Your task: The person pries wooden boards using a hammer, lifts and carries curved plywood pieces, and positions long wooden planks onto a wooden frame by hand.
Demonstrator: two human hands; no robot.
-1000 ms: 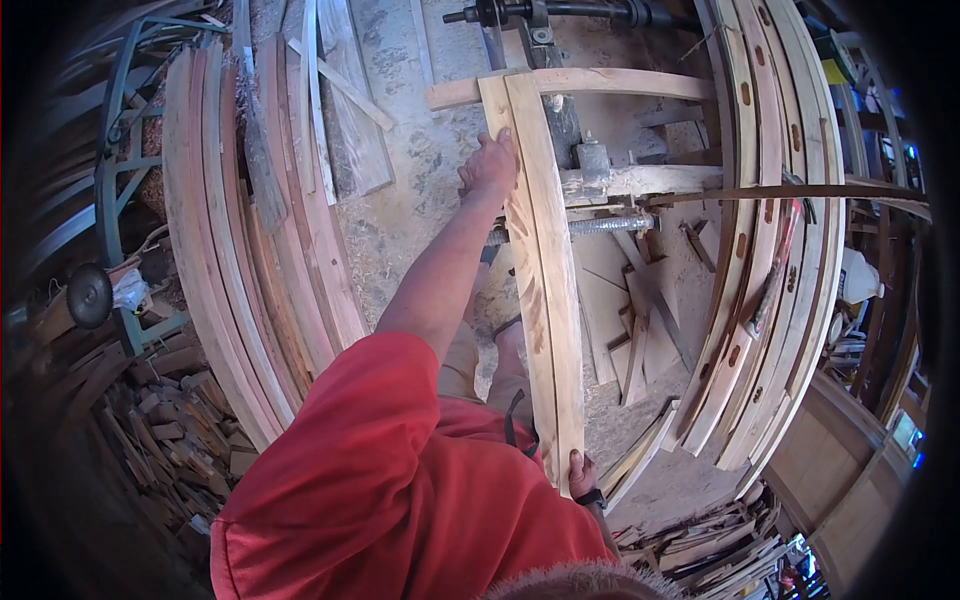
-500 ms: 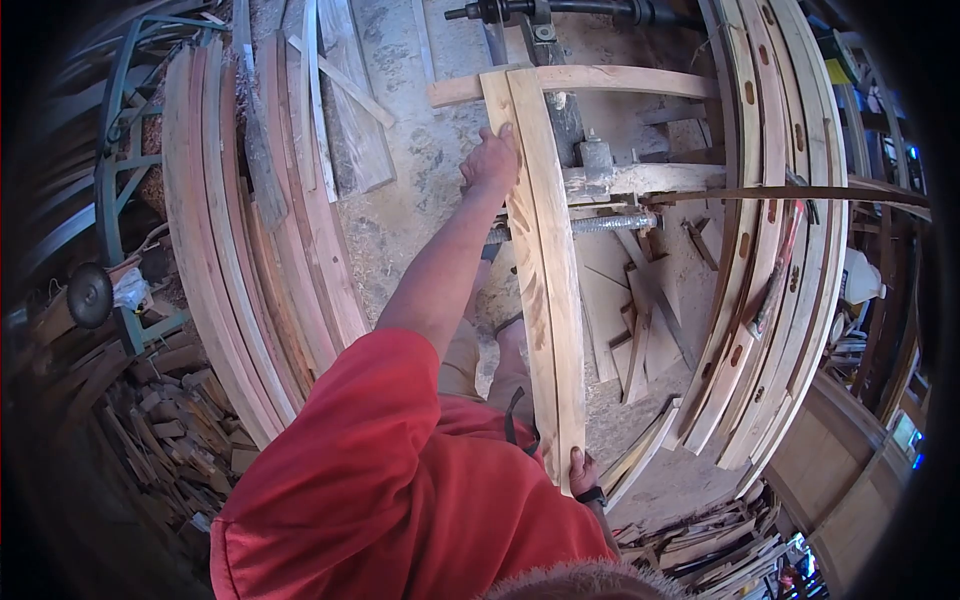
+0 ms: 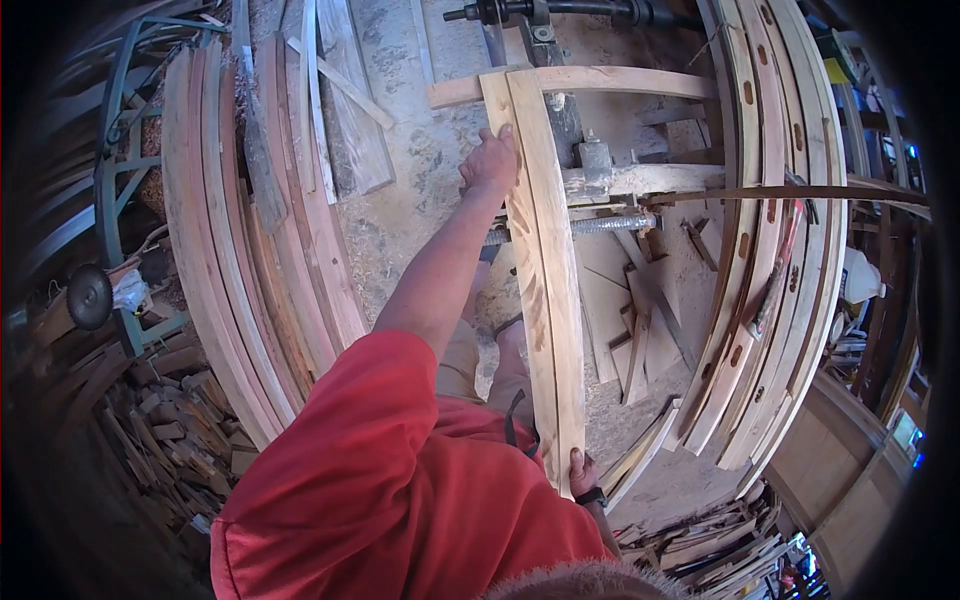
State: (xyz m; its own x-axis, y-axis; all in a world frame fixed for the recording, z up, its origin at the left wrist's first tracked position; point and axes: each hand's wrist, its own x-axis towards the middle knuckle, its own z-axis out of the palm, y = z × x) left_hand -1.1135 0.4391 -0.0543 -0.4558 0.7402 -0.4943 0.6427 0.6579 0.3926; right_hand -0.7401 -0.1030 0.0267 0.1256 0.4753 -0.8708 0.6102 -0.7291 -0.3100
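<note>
Two long pale planks (image 3: pixel 543 270) lie side by side, running from my waist away from me, with brown smudges on the left one. My left hand (image 3: pixel 491 163) is closed on their left edge near the far end, thumb on top and fingers curled, partly hidden. Close to my body, my right hand (image 3: pixel 582 472) grips the right edge at the near end; its thumb shows and a dark band circles the wrist. The far end of the planks overlaps a crosswise wooden piece (image 3: pixel 630 80).
Long boards are stacked at left (image 3: pixel 205 230), and slotted boards (image 3: pixel 745 230) at right carry a red-handled tool (image 3: pixel 775 275). Beyond the planks is a machine with a dark shaft (image 3: pixel 590 10) and metal block (image 3: pixel 594 160). Wood offcuts (image 3: pixel 180 430) lie lower left.
The far end of the planks has shifted very slightly away and to the right, my left hand moving with it. Both hands keep their hold.
</note>
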